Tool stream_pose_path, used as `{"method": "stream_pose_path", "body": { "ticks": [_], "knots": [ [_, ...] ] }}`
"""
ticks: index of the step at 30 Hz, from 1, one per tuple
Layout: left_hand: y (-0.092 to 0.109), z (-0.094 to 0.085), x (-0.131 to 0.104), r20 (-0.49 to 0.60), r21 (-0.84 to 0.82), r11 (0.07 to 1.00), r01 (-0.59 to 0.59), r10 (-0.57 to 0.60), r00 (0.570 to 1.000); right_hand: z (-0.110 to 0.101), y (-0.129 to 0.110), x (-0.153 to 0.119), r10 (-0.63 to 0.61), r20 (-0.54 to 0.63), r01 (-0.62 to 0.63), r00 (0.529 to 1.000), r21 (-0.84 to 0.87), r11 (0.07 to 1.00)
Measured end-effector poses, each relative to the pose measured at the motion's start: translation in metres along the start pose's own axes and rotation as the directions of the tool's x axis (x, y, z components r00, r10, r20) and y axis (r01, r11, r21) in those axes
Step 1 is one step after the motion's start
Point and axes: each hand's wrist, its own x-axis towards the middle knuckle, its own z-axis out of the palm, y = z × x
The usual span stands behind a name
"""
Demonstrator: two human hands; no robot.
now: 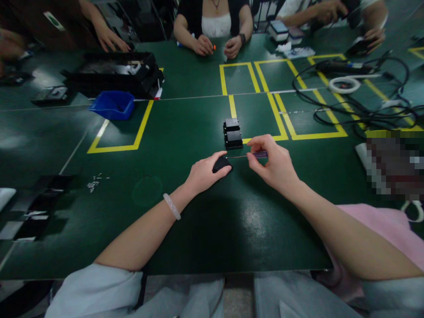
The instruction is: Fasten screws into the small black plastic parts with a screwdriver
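Note:
My left hand [207, 170] is closed on a small black block [221, 164], thumb along its near side, holding it just above or on the green table. In my right hand [273, 159] a screwdriver [260, 154] with a purple handle is pinched between thumb and fingers. Its thin shaft points left, and the tip reaches the edge of the block beside my left index finger. Just beyond my hands two black blocks [232, 133] of similar look stand close together, with small shiny bits at their sides. My fingers hide part of the held block.
A small pile of screws [95, 183] lies at left, near dark flat pieces [43, 203]. Farther back are a blue bin [114, 105] and black trays [115, 73]. Cables [361, 106] tangle at right, above a pink cloth [374, 221]. Several people sit across the table.

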Motion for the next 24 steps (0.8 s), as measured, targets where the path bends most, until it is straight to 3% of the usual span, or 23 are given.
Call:
{"method": "stream_pose_path", "body": {
  "ticks": [24],
  "knots": [
    [0.0019, -0.0015, 0.0005, 0.014, 0.004, 1.000, 0.009, -0.009, 1.000, -0.0008, -0.0008, 0.0003, 0.056, 0.023, -0.056, 0.998, -0.012, 0.998]
  ]
}}
